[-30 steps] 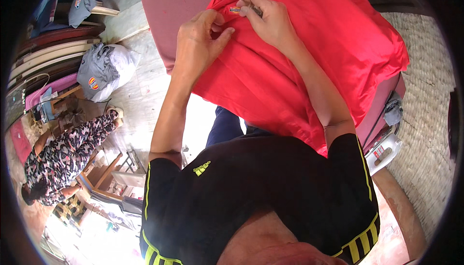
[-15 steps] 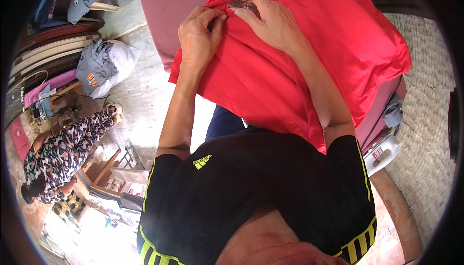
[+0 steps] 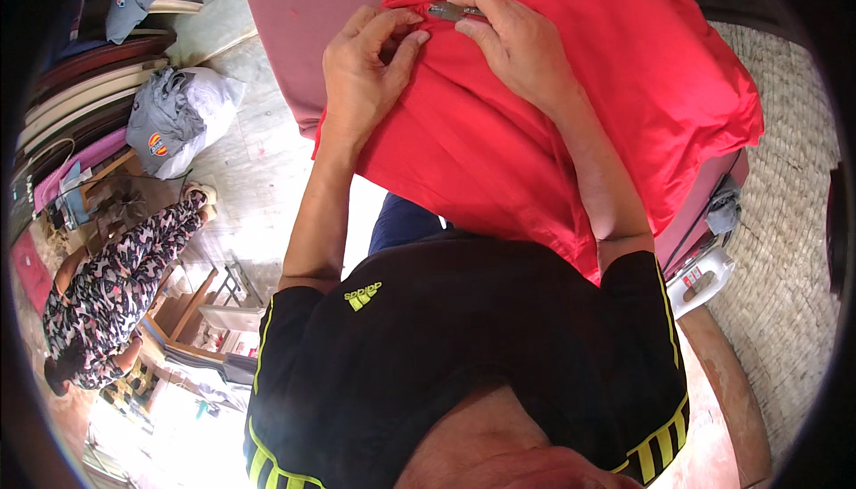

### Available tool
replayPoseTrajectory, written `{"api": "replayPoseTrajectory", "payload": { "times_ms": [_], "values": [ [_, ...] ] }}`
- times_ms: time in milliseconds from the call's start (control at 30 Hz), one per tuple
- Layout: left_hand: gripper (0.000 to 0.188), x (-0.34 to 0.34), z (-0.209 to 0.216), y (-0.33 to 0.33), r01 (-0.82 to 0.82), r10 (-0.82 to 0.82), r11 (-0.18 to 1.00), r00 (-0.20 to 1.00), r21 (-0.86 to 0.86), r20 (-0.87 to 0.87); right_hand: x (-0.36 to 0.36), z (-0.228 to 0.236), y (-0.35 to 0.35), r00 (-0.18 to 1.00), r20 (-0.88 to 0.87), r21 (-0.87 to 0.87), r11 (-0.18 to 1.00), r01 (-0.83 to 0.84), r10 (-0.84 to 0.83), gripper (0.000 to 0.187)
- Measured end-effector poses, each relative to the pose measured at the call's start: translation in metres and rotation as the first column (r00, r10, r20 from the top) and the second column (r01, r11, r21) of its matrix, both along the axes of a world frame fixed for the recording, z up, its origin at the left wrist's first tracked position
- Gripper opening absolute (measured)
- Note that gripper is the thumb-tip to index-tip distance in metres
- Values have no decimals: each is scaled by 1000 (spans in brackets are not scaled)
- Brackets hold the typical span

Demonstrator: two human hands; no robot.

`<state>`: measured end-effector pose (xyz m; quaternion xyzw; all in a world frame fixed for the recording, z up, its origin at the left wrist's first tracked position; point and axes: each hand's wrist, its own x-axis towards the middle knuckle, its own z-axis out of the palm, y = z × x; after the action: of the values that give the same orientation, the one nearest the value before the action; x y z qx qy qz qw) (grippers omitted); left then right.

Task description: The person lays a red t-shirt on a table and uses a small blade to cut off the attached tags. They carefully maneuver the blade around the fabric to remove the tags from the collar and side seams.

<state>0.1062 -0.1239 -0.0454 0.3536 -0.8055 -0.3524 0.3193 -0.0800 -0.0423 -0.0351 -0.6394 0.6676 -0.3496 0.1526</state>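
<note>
Left hand (image 3: 364,61) and right hand (image 3: 522,48) are close together over red cloth (image 3: 624,70), near 12 o'clock.
The red cloth covers much of the bench (image 3: 294,25), from 12 to 2 o'clock. The right grip, at 1 o'clock, holds a small dark tool (image 3: 446,11) pointing toward 9 o'clock. The left grip, at 11 o'clock, is narrow; whether it pinches cloth, I cannot tell. A slip of the tool could nick the cloth or left hand, because they are so near. Cloth hanging past the near edge, toward 6 o'clock, might pull and shift. At 11 o'clock, exposed bench surface gives room.
</note>
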Motion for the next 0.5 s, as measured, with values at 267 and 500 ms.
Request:
{"api": "replayPoseTrajectory", "payload": {
  "times_ms": [267,500],
  "values": [
    [7,-7,-3,-5,-55,74,982,992,-183,101,-2,2,-1,999,36,112,994,16,-21,22],
    [7,-6,-9,-9,-7,32,974,994,-227,106,2,10,1,992,-98,-9,996,-84,83,20]
  ]
}}
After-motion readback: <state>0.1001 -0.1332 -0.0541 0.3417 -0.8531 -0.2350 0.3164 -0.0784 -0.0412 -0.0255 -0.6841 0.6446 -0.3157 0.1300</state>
